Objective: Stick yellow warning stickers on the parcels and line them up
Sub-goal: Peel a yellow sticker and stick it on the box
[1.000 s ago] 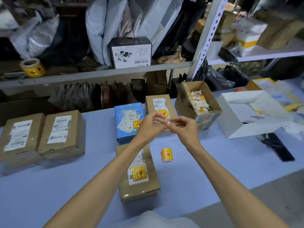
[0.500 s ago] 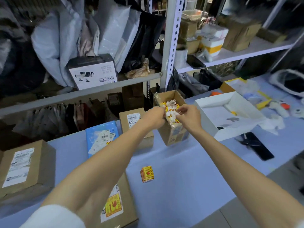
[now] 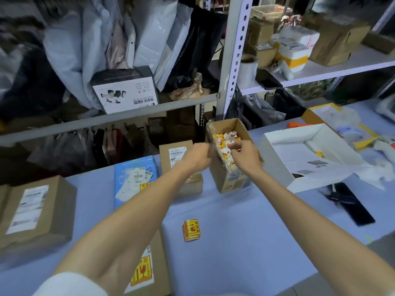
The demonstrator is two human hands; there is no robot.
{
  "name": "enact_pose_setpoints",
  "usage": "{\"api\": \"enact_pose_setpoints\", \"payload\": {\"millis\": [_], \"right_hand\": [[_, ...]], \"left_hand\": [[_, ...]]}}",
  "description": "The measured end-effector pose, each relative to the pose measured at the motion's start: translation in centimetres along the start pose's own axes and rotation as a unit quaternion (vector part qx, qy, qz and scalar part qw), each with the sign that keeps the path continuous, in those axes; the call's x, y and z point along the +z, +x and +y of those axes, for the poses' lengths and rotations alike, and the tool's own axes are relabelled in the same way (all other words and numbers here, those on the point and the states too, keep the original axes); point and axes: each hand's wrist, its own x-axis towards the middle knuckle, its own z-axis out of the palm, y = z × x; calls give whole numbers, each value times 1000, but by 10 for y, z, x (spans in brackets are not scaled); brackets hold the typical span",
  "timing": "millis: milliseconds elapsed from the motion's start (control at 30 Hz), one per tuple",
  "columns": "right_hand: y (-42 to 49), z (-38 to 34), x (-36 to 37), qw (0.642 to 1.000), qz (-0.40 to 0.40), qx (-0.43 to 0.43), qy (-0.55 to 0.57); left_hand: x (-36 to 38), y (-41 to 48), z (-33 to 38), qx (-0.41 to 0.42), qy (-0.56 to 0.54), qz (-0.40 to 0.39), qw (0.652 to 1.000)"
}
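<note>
Sticker stack (image 3: 191, 230) isolated; hands (image 3: 197, 155) (image 3: 245, 155) at scrap box (image 3: 230, 180) rim.

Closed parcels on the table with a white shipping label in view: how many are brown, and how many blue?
Brown: 3 (left parcel, back parcel, near parcel)
Blue: 1 (blue parcel)
Total: 4

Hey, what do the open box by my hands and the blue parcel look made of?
Open box: plain brown cardboard, matte, with a raw cut rim. Blue parcel: smooth and slightly glossy, so printed card or plastic film; I cannot tell which.
</note>
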Motion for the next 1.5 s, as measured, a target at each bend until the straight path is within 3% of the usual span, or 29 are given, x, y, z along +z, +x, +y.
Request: {"api": "enact_pose_setpoints", "payload": {"millis": [200,400,600,800,933,1133,1267,1500], "right_hand": [[-55,-35,59,992,-110,-55,-1],[-129,-35,121,968,-249,-31,-4],[-190,-25,156,948,-316,-6,-27],[-227,-12,170,964,-254,-6,74],[-242,-5,175,960,-264,-7,97],[-255,-4,176,942,-311,41,122],[-263,-9,174,935,-318,53,146],[-277,-36,200,928,-339,22,156]], "left_hand": [[6,-74,-59,-100,-51,42,993],[39,-180,-126,-224,-75,119,964],[56,-248,-158,-298,-136,182,927],[80,-302,-162,-340,-351,209,847],[80,-316,-163,-322,-422,167,831],[90,-331,-175,-311,-465,82,825],[89,-340,-177,-317,-452,116,826],[69,-367,-197,-373,-435,201,795]]}}
